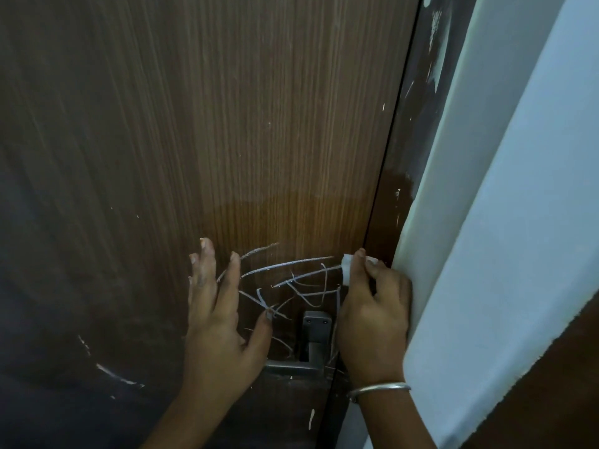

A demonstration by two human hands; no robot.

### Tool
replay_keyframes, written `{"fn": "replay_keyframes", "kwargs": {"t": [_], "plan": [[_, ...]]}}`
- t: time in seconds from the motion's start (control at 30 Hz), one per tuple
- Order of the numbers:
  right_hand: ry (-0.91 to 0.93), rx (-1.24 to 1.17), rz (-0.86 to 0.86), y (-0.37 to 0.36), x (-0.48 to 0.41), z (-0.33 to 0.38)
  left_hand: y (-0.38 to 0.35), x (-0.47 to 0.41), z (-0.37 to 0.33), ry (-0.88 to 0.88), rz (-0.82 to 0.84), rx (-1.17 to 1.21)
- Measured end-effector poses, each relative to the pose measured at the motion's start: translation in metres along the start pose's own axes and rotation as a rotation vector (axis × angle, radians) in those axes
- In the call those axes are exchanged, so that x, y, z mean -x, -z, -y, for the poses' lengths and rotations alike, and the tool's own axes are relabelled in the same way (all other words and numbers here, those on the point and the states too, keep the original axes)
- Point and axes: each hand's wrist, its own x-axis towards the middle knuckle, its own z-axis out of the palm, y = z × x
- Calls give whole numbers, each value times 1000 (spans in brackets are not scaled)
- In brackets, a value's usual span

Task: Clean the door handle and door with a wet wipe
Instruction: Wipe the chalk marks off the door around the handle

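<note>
nearest me, a silver bangle [379, 390] circles the right wrist. the right hand [372, 319] pinches a crumpled white wet wipe [346, 268] against the brown wooden door [227, 124], close to its right edge. the left hand [217, 306] lies flat on the door, fingers spread, holding nothing. between the two hands sits the grey metal door handle [308, 348], with white scribble marks [291, 280] crossing the wood above it. a pale wall [518, 222] stands at right.

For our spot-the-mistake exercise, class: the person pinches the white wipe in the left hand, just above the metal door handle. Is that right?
No. The head view shows the white wipe pinched in the right hand, just above the metal door handle; the left hand lies open on the door.
</note>
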Motion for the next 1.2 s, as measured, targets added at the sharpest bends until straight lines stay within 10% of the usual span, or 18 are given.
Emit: {"fn": "replay_keyframes", "kwargs": {"t": [0.23, 0.73, 1.2], "plan": [[12, 225, -98, 12, -13, 10, -6, 2, 1, -21, -5, 35], [-177, 356, 568, 4, 72, 2, -28, 33, 5, -179, 42, 125], [-75, 66, 368, -13, 35, -3, -33, 46, 3, -217, 141, 123]]}}
